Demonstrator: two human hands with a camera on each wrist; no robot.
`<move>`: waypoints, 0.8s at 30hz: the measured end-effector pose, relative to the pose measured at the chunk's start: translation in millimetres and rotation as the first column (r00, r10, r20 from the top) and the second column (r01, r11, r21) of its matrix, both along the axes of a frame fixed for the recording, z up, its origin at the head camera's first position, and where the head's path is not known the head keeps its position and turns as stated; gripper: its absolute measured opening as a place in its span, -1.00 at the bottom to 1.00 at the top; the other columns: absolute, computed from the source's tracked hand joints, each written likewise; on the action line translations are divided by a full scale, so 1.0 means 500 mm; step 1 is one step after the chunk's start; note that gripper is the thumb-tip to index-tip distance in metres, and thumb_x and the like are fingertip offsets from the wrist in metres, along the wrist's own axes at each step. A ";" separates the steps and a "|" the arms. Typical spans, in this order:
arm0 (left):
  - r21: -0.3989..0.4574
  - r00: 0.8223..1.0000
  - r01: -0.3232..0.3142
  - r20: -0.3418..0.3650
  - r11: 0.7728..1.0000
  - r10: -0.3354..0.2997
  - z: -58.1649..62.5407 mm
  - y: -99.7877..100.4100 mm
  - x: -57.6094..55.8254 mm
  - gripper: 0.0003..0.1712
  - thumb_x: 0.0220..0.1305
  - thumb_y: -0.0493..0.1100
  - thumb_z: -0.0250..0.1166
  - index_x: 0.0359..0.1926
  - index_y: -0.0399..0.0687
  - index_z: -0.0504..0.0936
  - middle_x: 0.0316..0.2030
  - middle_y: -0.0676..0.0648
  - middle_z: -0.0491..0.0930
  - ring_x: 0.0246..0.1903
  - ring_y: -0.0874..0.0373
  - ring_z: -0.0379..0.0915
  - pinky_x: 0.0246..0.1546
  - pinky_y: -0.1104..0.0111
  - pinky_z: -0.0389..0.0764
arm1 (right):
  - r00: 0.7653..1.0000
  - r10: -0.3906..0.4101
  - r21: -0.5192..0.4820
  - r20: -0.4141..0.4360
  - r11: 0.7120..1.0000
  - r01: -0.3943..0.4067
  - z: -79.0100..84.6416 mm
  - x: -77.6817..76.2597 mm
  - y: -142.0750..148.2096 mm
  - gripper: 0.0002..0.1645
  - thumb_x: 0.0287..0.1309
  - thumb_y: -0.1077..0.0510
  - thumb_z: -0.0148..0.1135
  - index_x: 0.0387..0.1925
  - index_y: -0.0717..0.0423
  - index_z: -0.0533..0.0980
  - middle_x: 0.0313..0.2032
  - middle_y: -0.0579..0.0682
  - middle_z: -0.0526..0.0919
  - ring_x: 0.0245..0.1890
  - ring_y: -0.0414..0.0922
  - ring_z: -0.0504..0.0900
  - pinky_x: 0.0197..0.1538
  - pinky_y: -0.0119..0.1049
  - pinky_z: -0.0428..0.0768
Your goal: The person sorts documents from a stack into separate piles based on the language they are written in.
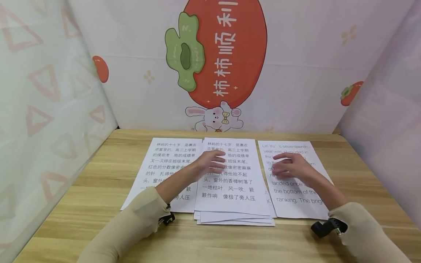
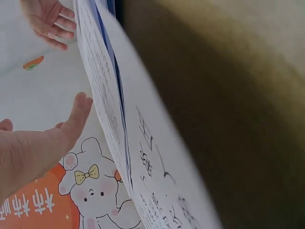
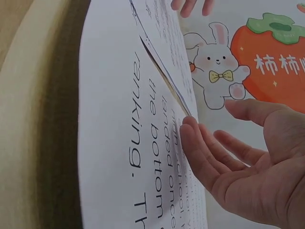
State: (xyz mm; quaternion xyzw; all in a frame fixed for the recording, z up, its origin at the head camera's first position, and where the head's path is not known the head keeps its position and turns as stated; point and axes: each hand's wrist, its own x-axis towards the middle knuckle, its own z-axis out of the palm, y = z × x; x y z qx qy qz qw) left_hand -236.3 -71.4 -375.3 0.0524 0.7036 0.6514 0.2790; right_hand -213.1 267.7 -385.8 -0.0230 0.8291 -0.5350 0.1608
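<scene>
Three groups of printed paper lie side by side on a wooden table. The left sheet and the middle stack carry Chinese text, and several sheet edges stick out below the middle one. English text covers the right sheet. My left hand hovers over the gap between the left sheet and the middle stack, fingers spread and holding nothing. Above the right sheet is my right hand, palm turned inward, also holding nothing. In the right wrist view, its loosely bent fingers appear close to the paper; contact is unclear.
The wooden table extends around the papers. Behind it hangs a white cloth backdrop with a persimmon and rabbit print, and cloth walls rise on both sides. Black straps with small devices sit at both wrists.
</scene>
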 end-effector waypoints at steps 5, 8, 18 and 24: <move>-0.032 0.998 -0.056 -0.024 0.998 0.055 0.005 -0.017 0.009 -0.31 0.54 0.03 0.03 0.50 -0.30 0.28 0.37 -0.41 0.40 0.28 -0.26 0.48 0.26 0.07 0.62 | 1.000 0.003 -0.022 0.030 1.000 -0.002 0.001 0.004 -0.023 -0.32 0.42 0.18 0.27 0.40 0.45 0.27 0.07 0.38 0.68 -0.08 0.06 0.80 -0.02 -0.18 0.79; -0.042 0.996 -0.074 -0.053 0.996 0.072 0.006 -0.030 0.016 -0.30 0.53 0.03 0.06 0.48 -0.32 0.30 0.36 -0.42 0.41 0.28 -0.27 0.48 0.26 0.06 0.61 | 1.000 0.005 -0.013 0.031 1.000 -0.005 0.003 0.005 -0.032 -0.30 0.42 0.16 0.28 0.41 0.44 0.27 0.10 0.39 0.66 -0.07 0.08 0.80 -0.03 -0.18 0.79; -0.072 0.991 -0.121 -0.073 0.990 0.116 0.009 -0.067 0.025 -0.32 0.50 -0.02 0.07 0.47 -0.36 0.31 0.38 -0.41 0.37 0.33 -0.27 0.42 0.37 0.03 0.51 | 0.999 0.007 -0.015 0.049 1.000 -0.006 0.000 -0.002 -0.042 -0.31 0.43 0.14 0.28 0.40 0.42 0.29 0.04 0.32 0.71 -0.07 0.07 0.80 0.02 -0.20 0.77; -0.109 0.987 -0.154 -0.072 0.982 0.146 0.012 -0.083 0.024 -0.34 0.51 -0.10 0.08 0.50 -0.32 0.27 0.46 -0.32 0.32 0.44 -0.23 0.27 0.48 0.03 0.35 | 0.998 0.005 -0.049 0.066 0.999 -0.002 0.003 -0.002 -0.049 -0.31 0.44 0.17 0.27 0.40 0.46 0.27 0.00 0.31 0.74 -0.06 0.05 0.80 0.03 -0.20 0.77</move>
